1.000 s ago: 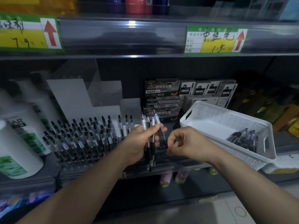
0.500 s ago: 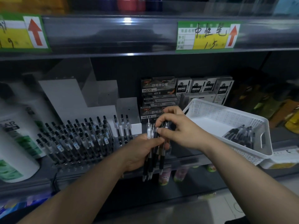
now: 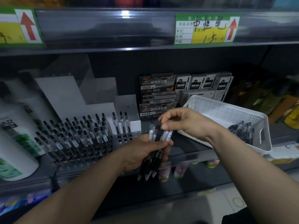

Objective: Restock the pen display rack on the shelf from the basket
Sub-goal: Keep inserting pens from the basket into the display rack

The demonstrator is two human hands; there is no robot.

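Pens (image 3: 159, 135) are in your left hand (image 3: 137, 152): a small bundle gripped around the middle, tips down and clicker ends up. It is held in front of the shelf edge (image 3: 191, 153), between rack and basket. The count is unclear through blur, but there are at least 4.

Your right hand (image 3: 182, 122) pinches the upper end of 1 pen in that bundle with thumb and forefinger. Its other fingers are loosely curled and hold nothing.

The pen display rack (image 3: 77, 136) stands on the shelf to the left. Its left and middle rows are packed. Its right side holds only about 3 pens in thin columns, with bare holes beside them.

The white basket (image 3: 226, 110) sits on the shelf to the right. A further cluster of pens (image 3: 241, 130) lies in its far right corner.

Step in hand, as judged: singling 1 pen out of the bundle for insertion, with restocking partway done.

Next move calls for:
- Draw the pinched pen upward until it clears its neighbours.
- Keep your left grip slack enough to release 1 pen, yet firm enough to hold the others.
- Carry the pen left to the sparse right columns.
- Seat it tip-down in a free hole without knocking the standing pens.
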